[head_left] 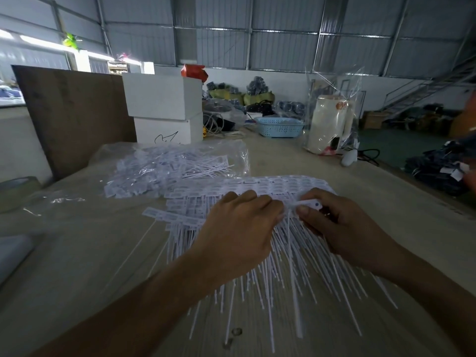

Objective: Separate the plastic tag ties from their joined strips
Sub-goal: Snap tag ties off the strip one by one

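On the near table (pixel 77 253), centre: your left hand (pixel 239 228) rests curled on the joined strips (pixel 257 186). Just right, your right hand (pixel 342 222) pinches one tag tie (pixel 310 204). Bagged ties (pixel 167 163) lie far left.

Dim interior, bright daylight glare upper left, wide-angle bending at edges, soft blur throughout

White boxes (pixel 164 99) — blue basket (pixel 279 127), perhaps kettle (pixel 327 124)

A pale table (pixel 360 191) carries it all. Joined strips of white tag ties (pixel 270 186) fan out at its middle. Behind them lie a clear bag of ties (pixel 167 163), white boxes (pixel 164 109) and a blue basket (pixel 279 127).
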Tool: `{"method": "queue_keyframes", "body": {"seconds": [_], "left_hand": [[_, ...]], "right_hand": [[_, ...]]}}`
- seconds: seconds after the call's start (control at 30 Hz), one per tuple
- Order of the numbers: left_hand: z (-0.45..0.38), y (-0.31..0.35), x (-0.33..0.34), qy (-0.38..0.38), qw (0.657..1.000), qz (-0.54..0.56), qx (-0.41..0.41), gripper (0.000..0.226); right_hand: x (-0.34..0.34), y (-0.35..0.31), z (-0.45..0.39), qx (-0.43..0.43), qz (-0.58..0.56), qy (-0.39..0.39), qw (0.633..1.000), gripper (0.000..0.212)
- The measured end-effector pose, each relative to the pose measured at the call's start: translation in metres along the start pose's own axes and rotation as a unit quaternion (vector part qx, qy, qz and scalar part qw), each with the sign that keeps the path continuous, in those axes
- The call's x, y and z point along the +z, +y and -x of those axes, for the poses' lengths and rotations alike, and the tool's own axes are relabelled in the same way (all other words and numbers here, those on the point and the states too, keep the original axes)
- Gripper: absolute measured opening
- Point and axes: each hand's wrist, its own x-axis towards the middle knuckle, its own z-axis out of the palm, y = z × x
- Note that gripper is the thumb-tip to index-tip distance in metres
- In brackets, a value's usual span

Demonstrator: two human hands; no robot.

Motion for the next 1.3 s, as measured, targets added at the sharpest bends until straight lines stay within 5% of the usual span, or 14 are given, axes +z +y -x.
{"method": "queue_keyframes", "body": {"seconds": [0.27, 0.73, 1.3], "left_hand": [[0.0, -0.002, -0.003, -0.022, 0.996, 0.089, -0.025, 0.021], [0.0, -0.003, 0.002, -0.039, 0.994, 0.094, -0.046, 0.031], [-0.001, -0.005, -0.002, -0.025, 0.996, 0.081, -0.029, 0.033]], "right_hand": [[-0.001, 0.007, 0.001, -0.102, 0.175, 0.016, 0.979, 0.024], [-0.003, 0.008, 0.0, -0.052, 0.108, 0.013, 0.993, 0.016], [0.0, 0.022, -0.002, -0.052, 0.253, 0.099, 0.961, 0.011]]}}
